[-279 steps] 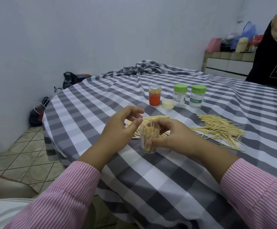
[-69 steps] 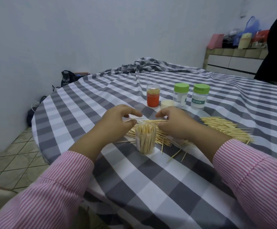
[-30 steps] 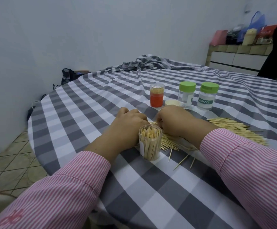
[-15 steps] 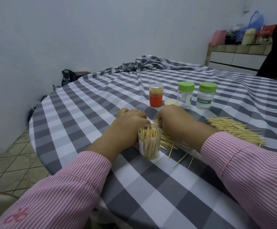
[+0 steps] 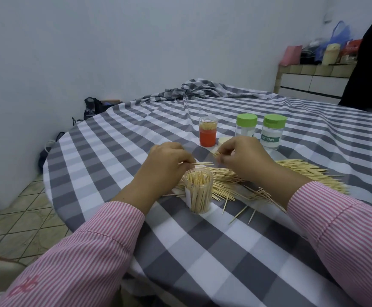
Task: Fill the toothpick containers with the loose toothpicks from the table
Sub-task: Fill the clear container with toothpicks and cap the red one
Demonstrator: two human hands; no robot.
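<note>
A clear open container (image 5: 199, 191), nearly full of upright toothpicks, stands on the checked tablecloth (image 5: 202, 251) in front of me. Behind it lies a heap of loose toothpicks (image 5: 227, 180) that spreads to the right (image 5: 309, 171). My left hand (image 5: 166, 165) hovers just behind the container and pinches a few toothpicks that point right. My right hand (image 5: 242, 158) is raised over the heap, its fingertips closed on a small bunch of toothpicks. Both hands are lifted off the cloth.
Farther back stand an orange-labelled container (image 5: 207, 134) holding toothpicks, two green-lidded jars (image 5: 246, 127) (image 5: 273, 134) and a small cream lid (image 5: 223, 141). Stray toothpicks (image 5: 238, 214) lie right of the open container. A person in black (image 5: 366, 69) stands at the far right.
Both hands have lifted from the heap, each now pinching toothpicks. The open container has stayed where it was.
</note>
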